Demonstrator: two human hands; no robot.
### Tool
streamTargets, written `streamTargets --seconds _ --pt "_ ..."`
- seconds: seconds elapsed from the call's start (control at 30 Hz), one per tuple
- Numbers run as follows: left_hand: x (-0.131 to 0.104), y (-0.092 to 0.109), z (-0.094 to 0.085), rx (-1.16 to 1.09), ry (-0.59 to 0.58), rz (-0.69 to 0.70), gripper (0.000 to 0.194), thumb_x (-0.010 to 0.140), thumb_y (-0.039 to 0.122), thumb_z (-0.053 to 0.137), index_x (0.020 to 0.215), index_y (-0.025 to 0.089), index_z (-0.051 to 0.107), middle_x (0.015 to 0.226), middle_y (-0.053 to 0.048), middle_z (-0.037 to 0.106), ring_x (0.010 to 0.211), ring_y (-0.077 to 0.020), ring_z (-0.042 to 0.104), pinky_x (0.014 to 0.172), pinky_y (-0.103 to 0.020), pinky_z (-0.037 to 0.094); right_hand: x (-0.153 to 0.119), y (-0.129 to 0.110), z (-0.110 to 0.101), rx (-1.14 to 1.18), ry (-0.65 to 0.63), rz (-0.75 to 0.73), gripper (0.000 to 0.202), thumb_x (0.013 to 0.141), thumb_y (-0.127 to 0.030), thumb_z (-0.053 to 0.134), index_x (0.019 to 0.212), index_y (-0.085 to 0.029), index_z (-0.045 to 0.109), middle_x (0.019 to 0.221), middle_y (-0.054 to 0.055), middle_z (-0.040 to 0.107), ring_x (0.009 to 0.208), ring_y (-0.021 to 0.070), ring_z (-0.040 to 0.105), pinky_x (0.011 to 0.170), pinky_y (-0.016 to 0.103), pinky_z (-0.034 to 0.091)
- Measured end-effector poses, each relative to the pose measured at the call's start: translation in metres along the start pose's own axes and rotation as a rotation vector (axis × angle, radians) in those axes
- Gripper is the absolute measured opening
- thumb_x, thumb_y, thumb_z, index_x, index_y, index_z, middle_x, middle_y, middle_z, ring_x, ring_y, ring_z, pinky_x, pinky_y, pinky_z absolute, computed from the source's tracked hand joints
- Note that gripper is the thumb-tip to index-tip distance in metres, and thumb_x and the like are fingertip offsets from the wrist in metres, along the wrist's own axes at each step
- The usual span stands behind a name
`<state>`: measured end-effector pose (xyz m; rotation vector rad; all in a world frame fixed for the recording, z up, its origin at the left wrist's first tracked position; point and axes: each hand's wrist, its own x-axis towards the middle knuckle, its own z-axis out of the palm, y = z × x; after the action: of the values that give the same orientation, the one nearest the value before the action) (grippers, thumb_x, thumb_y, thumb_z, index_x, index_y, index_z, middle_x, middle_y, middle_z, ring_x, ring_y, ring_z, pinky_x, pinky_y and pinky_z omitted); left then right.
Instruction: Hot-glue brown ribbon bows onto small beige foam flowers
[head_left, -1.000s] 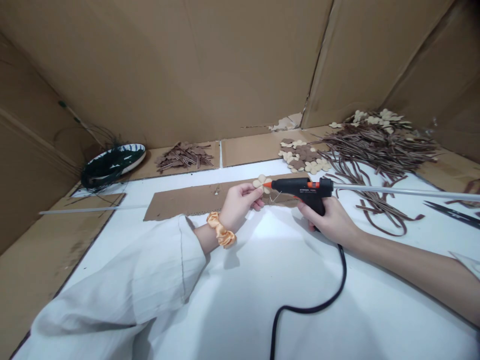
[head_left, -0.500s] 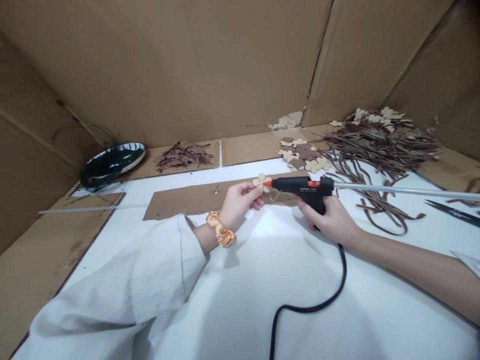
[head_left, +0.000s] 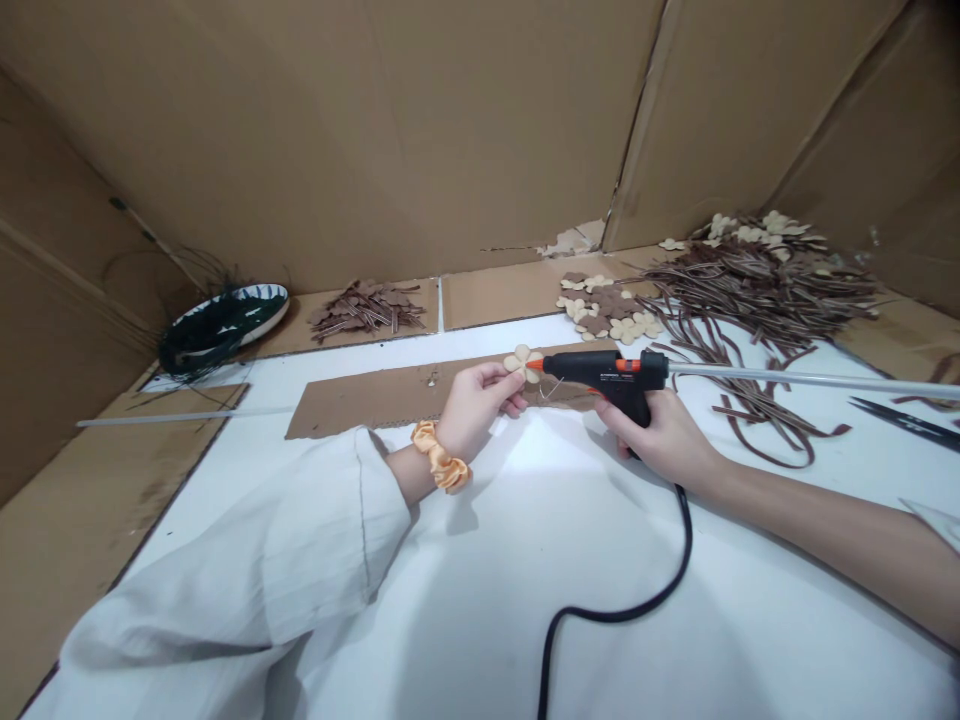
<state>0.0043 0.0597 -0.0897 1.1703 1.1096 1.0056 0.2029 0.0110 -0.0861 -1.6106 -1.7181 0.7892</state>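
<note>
Left hand [head_left: 486, 397], orange satin scrunchie [head_left: 442, 460] at wrist: thumb and fingers pinched on a cream, rounded-petal flower cutout [head_left: 520, 358], held above a long brown cardboard strip [head_left: 367, 404] on the white work surface [head_left: 480, 620]. Right hand [head_left: 664, 437]: fingers wrapped round the grip of a black plastic glue gun with orange nozzle [head_left: 600, 371]; nozzle tip at the flower's middle, contact uncertain. Translucent glue stick [head_left: 787, 377] juts from the gun's rear; black cable [head_left: 600, 614] curves toward the near edge. Beyond the gun, a heap of cream and brown flower cutouts [head_left: 609, 310]; right of it, thin brown strips [head_left: 757, 290], piled loosely.
</note>
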Motion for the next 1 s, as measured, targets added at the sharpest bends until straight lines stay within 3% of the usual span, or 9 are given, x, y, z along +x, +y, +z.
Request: streamTargets --seconds 0.73,0.93,1.0 --pt "-0.0002 -0.0003 -0.0002 -0.052 0.008 -0.010 0.009 0.080 0.014 0.061 0.074 0.009 0.065 0.055 -0.001 0.060 0.050 -0.0071 0.055 0.052 -0.018 0.045 -0.0016 -0.0009 -0.0016 0.043 -0.027 0.010 0.035 0.078 -0.040 0.052 0.049 -0.021 0.045 0.041 0.001 0.053 0.042 0.0145 0.050 0.047 0.027 0.040" --pt "0.0015 -0.0008 -0.0002 -0.058 0.009 -0.012 0.009 0.080 0.013 0.061 0.074 0.009 0.065 0.056 -0.001 0.060 0.050 -0.0071 0.055 0.052 -0.018 0.045 -0.0020 0.0004 -0.0015 0.086 -0.042 0.006 0.024 0.078 -0.040 0.053 0.070 -0.018 0.057 0.043 -0.001 0.052 0.043 0.0150 0.050 0.047 0.027 0.041" --pt "0.0019 -0.0009 -0.0001 -0.058 0.011 -0.010 0.009 0.081 0.012 0.060 0.074 0.009 0.065 0.056 -0.001 0.059 0.050 -0.0070 0.054 0.051 -0.018 0.045 -0.0024 0.0009 -0.0013 0.077 -0.040 0.010 0.026 0.078 -0.041 0.053 0.067 -0.018 0.056 0.043 -0.001 0.052 0.043 0.0152 0.050 0.047 0.027 0.040"
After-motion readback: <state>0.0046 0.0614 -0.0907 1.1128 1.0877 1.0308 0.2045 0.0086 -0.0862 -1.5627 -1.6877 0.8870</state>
